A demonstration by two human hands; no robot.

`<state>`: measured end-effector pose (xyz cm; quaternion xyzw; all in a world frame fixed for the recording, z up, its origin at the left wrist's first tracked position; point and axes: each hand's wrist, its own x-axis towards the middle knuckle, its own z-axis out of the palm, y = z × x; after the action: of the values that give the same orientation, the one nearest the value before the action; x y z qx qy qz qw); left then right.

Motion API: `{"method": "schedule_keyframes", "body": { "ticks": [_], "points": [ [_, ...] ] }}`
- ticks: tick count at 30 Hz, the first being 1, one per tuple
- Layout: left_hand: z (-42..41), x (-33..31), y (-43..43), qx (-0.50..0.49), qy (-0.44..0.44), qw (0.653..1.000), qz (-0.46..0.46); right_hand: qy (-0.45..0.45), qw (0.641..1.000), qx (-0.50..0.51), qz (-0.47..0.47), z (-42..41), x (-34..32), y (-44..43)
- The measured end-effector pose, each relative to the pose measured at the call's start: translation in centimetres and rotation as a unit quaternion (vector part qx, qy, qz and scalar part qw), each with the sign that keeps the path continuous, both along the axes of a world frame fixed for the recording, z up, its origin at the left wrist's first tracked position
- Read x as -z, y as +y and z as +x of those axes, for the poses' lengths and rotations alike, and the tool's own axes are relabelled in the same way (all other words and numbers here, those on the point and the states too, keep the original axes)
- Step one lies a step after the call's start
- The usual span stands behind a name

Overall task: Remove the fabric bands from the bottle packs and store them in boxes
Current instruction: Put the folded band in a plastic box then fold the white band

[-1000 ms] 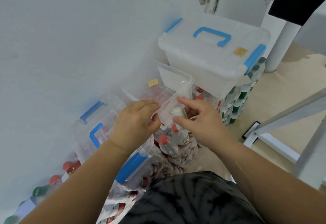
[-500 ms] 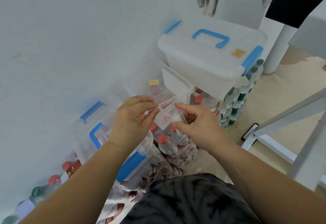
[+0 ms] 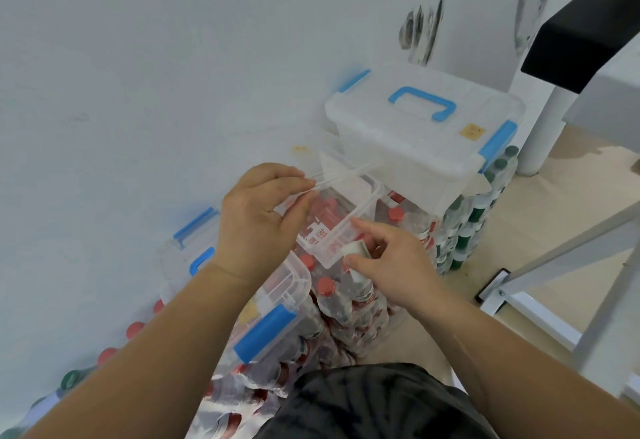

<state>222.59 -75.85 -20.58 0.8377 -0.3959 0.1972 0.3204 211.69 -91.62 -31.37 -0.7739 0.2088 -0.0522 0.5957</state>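
In left hand, clear rectangular plastic tray

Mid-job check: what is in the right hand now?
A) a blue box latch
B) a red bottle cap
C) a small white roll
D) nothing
C: the right hand pinches a small white roll beside the clear tray the left hand holds.

wall: plain pale blue-grey, fills left and top | smudges: dark streaks on wall, upper right | floor: beige, right side | post: white, round, upright on floor by wall | black slab: top right, above post | frame: white metal bars, slanted, far right | light: soft, even
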Motion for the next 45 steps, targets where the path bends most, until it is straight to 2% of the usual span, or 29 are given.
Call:
{"method": "schedule_keyframes", "body": {
  "ticks": [4, 9, 17, 21, 28, 32, 38, 45],
  "points": [
    [-0.8, -1.0, 0.9, 0.004, -0.001, 1.000, -0.014, -0.006, 1.000, 0.012, 0.000, -0.2, -1.5, 0.0],
    [-1.8, -1.0, 4.2, -0.004, 0.006, 1.000, -0.016, -0.064, 0.997, 0.048, 0.019, -1.0, -4.6, 0.7],
    [-3.0, -0.1, 9.7, -0.022, 0.012, 0.999, -0.045, -0.131, 0.990, 0.031, 0.048, -0.9, -8.0, 4.3],
    [-3.6, 0.7, 12.7, -0.021, 0.027, 0.997, -0.064, -0.125, 0.991, 0.024, 0.041, -0.2, -8.2, 6.8],
    [-4.1, 2.8, 18.6, -0.024, 0.104, 0.991, -0.080, -0.064, 0.998, 0.005, -0.009, -0.3, -7.3, 12.1],
    [-4.2, 4.8, 20.9, -0.021, 0.138, 0.990, -0.026, -0.028, 0.999, 0.003, -0.040, -0.4, -6.7, 14.3],
    [-3.8, 4.7, 21.5, 0.013, 0.094, 0.994, 0.049, -0.021, 0.998, 0.030, -0.059, 0.0, -7.0, 16.4],
    [-2.7, 3.5, 20.4, 0.009, 0.138, 0.989, 0.048, -0.031, 0.996, 0.065, -0.052, 0.9, -7.8, 14.8]
  ]
}}
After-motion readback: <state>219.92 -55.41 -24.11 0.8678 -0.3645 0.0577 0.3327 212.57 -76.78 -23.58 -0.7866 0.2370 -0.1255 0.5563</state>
